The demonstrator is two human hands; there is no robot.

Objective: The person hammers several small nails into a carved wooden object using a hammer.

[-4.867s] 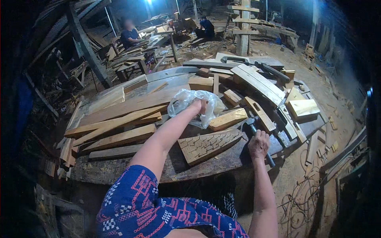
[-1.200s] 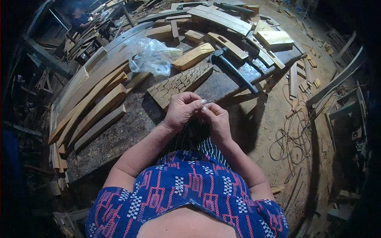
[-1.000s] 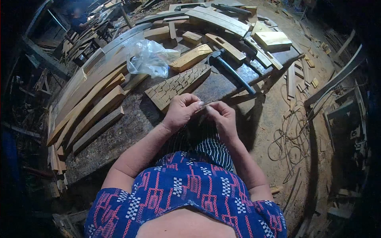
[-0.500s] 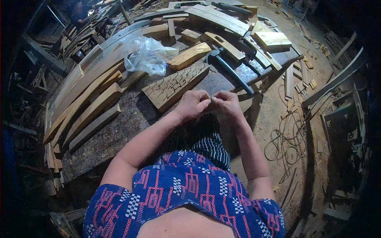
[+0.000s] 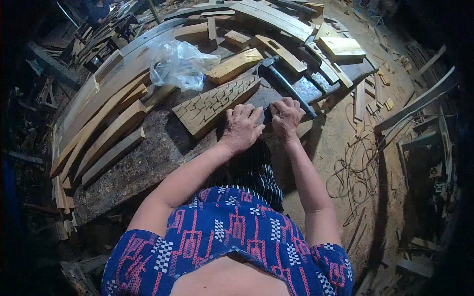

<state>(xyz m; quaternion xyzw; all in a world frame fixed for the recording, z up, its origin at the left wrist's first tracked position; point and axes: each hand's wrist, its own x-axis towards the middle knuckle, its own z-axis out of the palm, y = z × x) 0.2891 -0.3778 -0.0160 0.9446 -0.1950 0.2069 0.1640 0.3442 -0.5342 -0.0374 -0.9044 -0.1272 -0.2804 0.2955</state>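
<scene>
My left hand (image 5: pixel 242 128) rests at the near table edge, just right of a wooden block (image 5: pixel 217 104) with lines of small dark marks across its top. Its fingers are somewhat apart. Close beside it on the right is my right hand (image 5: pixel 286 117), fingers curled and pressed together; what they hold, if anything, is hidden. A small grey and dark patch shows between the hands, too unclear to name. Beyond my right hand a hammer (image 5: pixel 291 89) lies on the table, its head up and to the left.
Curved wooden pieces (image 5: pixel 113 128) lie along the left of the dark table (image 5: pixel 133 172). A clear plastic bag (image 5: pixel 177 64) sits behind the marked block. Wood blocks (image 5: pixel 340 48) are at the back right; a coiled cable (image 5: pixel 353 177) lies on the floor. A person (image 5: pixel 98 14) is far back left.
My hands have parted from their pinch together. The left fingers have spread forward over the table edge, and the right hand has turned knuckles up with curled fingers. The view has shifted slightly.
</scene>
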